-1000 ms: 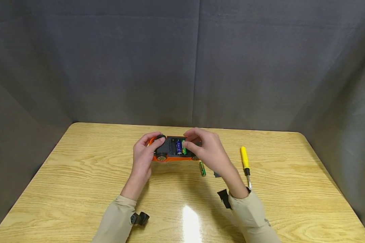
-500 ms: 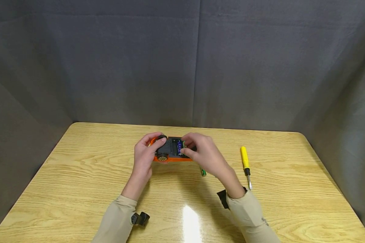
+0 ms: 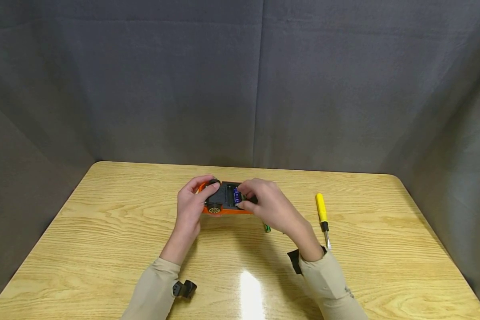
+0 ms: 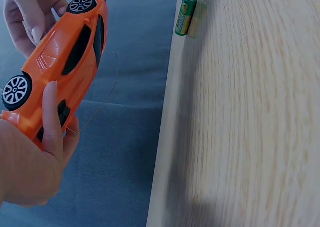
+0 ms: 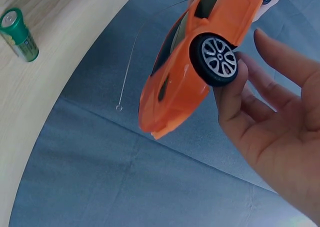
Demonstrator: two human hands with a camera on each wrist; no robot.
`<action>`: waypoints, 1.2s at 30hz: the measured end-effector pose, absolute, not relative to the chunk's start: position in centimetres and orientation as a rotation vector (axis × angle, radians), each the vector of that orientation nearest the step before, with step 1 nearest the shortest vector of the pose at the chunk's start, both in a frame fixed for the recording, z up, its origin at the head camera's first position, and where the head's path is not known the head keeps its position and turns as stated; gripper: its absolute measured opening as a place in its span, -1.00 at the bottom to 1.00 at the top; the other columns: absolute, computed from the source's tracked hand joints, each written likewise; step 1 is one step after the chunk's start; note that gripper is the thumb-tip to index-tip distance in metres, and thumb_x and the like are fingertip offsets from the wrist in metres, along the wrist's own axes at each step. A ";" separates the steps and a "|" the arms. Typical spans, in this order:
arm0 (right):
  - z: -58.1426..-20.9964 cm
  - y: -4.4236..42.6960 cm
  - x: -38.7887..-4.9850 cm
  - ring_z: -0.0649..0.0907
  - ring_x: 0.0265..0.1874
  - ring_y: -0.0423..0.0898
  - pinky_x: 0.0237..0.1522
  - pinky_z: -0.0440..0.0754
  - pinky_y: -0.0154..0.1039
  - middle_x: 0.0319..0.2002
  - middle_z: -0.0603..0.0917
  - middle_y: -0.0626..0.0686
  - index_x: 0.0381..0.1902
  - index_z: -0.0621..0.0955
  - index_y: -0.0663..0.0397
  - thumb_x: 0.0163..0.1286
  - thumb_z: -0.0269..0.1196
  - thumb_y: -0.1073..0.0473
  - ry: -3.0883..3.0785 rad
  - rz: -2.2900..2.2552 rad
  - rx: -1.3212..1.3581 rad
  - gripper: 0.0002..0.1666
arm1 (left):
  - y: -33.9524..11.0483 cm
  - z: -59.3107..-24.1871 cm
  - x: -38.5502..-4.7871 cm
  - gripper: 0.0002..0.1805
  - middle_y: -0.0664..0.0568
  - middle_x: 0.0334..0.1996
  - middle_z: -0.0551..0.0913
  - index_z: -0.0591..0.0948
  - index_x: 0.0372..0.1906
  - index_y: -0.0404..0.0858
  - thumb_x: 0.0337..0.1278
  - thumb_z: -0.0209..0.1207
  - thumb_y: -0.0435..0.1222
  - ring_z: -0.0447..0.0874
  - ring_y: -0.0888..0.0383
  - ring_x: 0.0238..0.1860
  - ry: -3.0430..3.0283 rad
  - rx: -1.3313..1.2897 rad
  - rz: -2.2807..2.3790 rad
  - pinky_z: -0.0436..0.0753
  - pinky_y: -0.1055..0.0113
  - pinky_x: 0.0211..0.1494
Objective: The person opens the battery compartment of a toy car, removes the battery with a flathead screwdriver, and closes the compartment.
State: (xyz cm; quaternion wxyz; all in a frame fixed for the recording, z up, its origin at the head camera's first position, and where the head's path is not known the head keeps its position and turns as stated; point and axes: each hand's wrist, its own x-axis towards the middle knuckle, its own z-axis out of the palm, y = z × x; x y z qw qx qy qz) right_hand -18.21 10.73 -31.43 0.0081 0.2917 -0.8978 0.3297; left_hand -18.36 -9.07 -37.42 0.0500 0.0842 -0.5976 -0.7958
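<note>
Left grip (image 3: 190, 204) curls round a glossy, rounded car (image 4: 52, 57) (orange); right grip (image 3: 273, 202) half-curled, its hold unclear.

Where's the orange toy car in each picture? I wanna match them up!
Head: the orange toy car is a bit below the middle, between the left hand and right hand.
Left wrist: the car is at the upper left.
Right wrist: the car is in the upper middle, a bit right.
Shared landmark: the green battery, mostly hidden in head, top in left wrist, upper left in right wrist.
</note>
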 end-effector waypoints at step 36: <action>-31.9 11.5 -18.7 0.63 -0.23 -0.03 -0.18 0.69 -0.11 -0.15 0.71 0.13 -0.03 0.70 0.28 0.29 0.46 0.36 -2.758 0.805 0.961 -0.70 | -8.9 -37.5 -18.4 -0.68 -0.10 0.08 0.58 0.68 0.08 -0.38 0.24 0.36 -0.41 0.69 -0.05 -0.14 -1.837 0.284 -2.421 0.75 0.08 -0.62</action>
